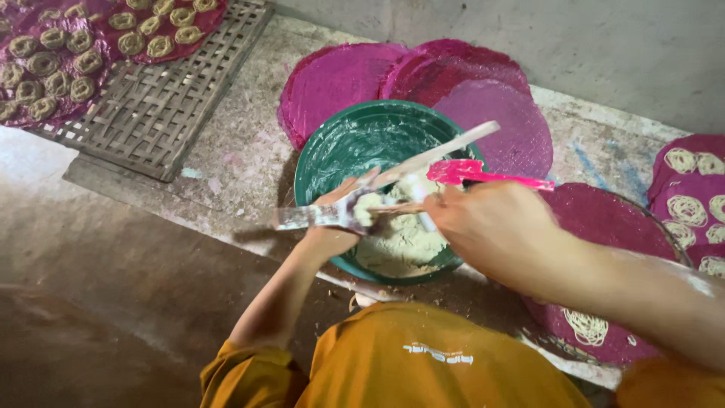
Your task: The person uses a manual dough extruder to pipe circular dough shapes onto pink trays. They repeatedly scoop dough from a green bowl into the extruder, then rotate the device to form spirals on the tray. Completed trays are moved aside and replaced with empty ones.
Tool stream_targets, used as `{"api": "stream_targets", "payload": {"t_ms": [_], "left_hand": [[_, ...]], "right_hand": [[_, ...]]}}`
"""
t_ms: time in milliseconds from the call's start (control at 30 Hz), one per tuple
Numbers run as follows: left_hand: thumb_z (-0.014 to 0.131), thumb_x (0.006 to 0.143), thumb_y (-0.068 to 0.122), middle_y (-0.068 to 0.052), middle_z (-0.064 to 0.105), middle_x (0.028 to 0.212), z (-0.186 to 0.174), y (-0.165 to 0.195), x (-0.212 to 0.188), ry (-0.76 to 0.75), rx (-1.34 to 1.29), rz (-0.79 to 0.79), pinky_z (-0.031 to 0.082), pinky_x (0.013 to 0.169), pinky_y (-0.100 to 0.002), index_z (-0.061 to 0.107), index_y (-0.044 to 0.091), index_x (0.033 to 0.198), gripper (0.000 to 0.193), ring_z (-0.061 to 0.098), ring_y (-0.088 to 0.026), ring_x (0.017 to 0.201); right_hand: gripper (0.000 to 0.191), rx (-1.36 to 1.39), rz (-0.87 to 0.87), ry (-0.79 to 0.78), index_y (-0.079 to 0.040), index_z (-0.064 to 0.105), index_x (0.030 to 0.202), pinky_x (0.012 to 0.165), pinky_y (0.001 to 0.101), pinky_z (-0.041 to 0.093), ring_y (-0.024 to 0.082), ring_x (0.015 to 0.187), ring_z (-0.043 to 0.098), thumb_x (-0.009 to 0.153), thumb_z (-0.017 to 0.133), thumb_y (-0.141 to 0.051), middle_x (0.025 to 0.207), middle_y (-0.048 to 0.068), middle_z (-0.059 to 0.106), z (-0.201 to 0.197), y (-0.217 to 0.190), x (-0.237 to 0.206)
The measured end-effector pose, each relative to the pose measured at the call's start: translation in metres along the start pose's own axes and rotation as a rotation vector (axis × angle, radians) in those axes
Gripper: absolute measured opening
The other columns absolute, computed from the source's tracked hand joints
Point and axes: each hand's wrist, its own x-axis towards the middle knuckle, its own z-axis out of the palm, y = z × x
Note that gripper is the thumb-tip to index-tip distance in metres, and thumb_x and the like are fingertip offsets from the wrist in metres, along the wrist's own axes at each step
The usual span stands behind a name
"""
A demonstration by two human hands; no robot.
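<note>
A: What was each hand doing over the green bowl (332, 151)?

B: The left hand (332, 227) was closed around a long, dough-smeared white press (393, 177) that crossed the bowl's near rim. The right hand (495, 227) was closed too; whether it gripped the pink scraper (491, 175) itself I couldn't tell, though the scraper stuck out just past its knuckles, above the bowl's right side.

A: And the dough (400, 242)?

B: It lay heaped in the near half of the bowl, directly under both hands, some of it clinging to the press.

A: How would that be done well?

B: I'd judge: keeping the press steady above the bowl, so whatever fell landed back inside, and packing from the heap's edge rather than digging across.
</note>
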Motion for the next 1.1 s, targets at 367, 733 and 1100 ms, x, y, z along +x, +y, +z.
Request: {"api": "stream_targets", "payload": {"t_ms": [367,733,1100], "left_hand": [[0.076,0.090,0.026,-0.014,0.061,0.146,-0.008,0.004,0.000,0.181,-0.106,-0.296,0.051,0.107,-0.042,0.055,0.014,0.149,0.064,0.062,-0.034,0.127],[0.083,0.074,0.031,-0.019,0.051,0.152,-0.036,0.005,0.008,0.391,0.028,-0.172,0.055,0.090,-0.045,0.060,0.008,0.131,0.065,0.063,-0.034,0.111],[0.058,0.088,0.020,-0.014,0.045,0.155,-0.020,-0.035,0.006,0.402,-0.401,-0.658,0.057,0.076,-0.031,0.034,0.019,0.164,0.079,0.062,-0.014,0.102]], "right_hand": [[0.023,0.218,0.223,0.132,-0.013,0.068,0.112,0.047,0.0424,0.053,0.027,0.059,0.070,0.091,0.064,-0.022,0.080,0.005,0.070,0.025,-0.004,-0.011],[0.043,1.335,0.357,0.267,-0.007,0.064,0.138,0.058,0.0310,0.052,0.019,0.065,0.067,0.095,0.061,-0.007,0.088,0.014,0.077,0.155,-0.056,0.002],[0.037,1.196,0.225,0.468,0.005,0.062,0.135,0.078,0.0318,0.055,0.017,0.090,0.072,0.100,0.056,-0.007,0.107,0.018,0.073,0.169,-0.078,0.012]]}}
